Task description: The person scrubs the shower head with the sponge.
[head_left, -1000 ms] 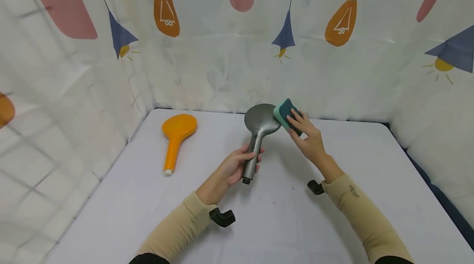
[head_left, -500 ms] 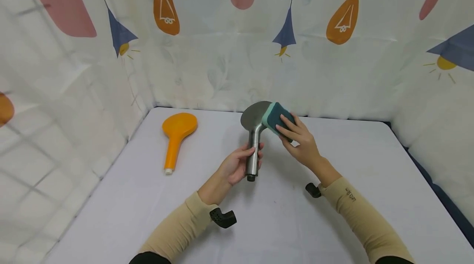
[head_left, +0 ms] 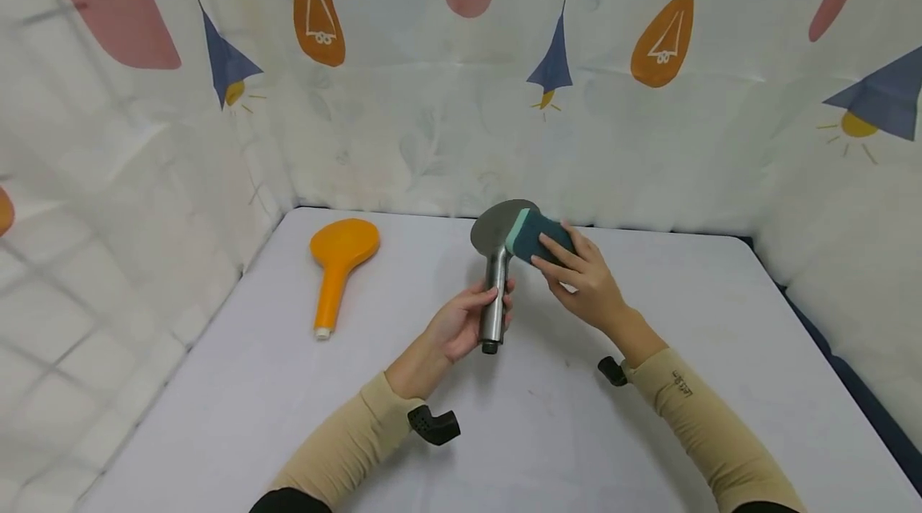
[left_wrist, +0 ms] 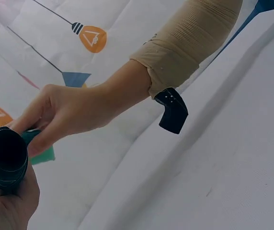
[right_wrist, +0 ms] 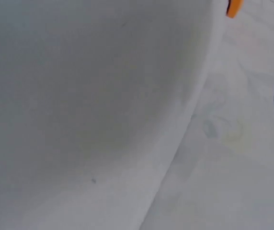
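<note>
Grips the grey shower head (head_left: 496, 259) in a tightly curled left hand (head_left: 457, 325), mid-view; pinches a teal sponge (head_left: 542, 241) in the right hand (head_left: 585, 277) against that head's three-o'clock edge; has an orange shower head (head_left: 338, 265) at nine o'clock; wears illegible dark lettering (head_left: 681, 383) on the right sleeve (head_left: 713, 425).

Brushed-metal-looking grey shower head (head_left: 493, 313), smooth orange plastic-looking one (head_left: 344, 245), matt spongy block (head_left: 540, 239), wrinkled cloth-like sleeves (head_left: 346, 437).

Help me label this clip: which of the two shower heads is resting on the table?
The orange shower head, lying on the white table. No hand touches it, while the left hand grips the grey shower head.
</note>
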`<move>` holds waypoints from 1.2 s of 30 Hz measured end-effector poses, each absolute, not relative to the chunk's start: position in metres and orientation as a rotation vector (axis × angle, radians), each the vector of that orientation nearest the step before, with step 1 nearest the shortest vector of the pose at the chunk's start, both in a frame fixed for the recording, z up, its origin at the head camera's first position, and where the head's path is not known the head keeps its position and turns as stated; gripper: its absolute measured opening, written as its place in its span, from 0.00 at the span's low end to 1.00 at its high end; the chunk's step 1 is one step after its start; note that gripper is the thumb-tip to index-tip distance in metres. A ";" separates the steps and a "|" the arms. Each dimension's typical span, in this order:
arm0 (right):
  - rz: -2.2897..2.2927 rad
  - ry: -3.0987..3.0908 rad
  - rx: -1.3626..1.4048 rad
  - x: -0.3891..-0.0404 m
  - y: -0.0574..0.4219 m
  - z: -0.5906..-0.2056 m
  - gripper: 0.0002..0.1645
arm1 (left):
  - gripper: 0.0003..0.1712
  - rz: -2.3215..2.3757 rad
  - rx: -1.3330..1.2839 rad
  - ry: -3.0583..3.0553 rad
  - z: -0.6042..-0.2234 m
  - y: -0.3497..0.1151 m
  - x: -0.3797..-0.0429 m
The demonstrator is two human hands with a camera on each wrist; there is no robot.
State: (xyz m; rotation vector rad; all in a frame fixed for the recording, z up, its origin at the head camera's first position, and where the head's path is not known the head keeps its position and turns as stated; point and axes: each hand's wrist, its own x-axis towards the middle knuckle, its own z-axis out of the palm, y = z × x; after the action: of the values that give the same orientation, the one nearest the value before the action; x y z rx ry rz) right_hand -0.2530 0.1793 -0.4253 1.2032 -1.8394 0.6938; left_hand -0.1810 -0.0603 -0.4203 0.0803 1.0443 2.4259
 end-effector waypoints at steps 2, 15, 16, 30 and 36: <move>0.831 -1.870 1.108 -0.255 0.183 -0.426 0.16 | 0.29 2.409 0.087 1.080 -0.422 -0.061 -0.181; 1.785 -2.082 0.660 -0.260 0.202 -0.419 0.25 | 0.32 2.089 0.298 1.360 -0.431 -0.087 -0.187; 1.840 -2.115 0.623 -0.261 0.205 -0.418 0.25 | 0.33 2.058 0.307 1.383 -0.432 -0.089 -0.188; 1.365 -2.372 0.870 -0.270 0.211 -0.401 0.22 | 0.36 1.807 0.451 1.539 -0.432 -0.091 -0.188; 0.742 -2.188 1.191 -0.251 0.188 -0.402 0.25 | 0.35 1.824 0.444 1.568 -0.435 -0.085 -0.189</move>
State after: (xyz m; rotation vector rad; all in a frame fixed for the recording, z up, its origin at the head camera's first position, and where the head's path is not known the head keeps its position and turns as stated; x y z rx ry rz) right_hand -0.2507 0.1880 -0.4018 1.1913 -2.1879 0.7425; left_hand -0.1889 -0.0848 -0.4352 0.4443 1.5681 1.8242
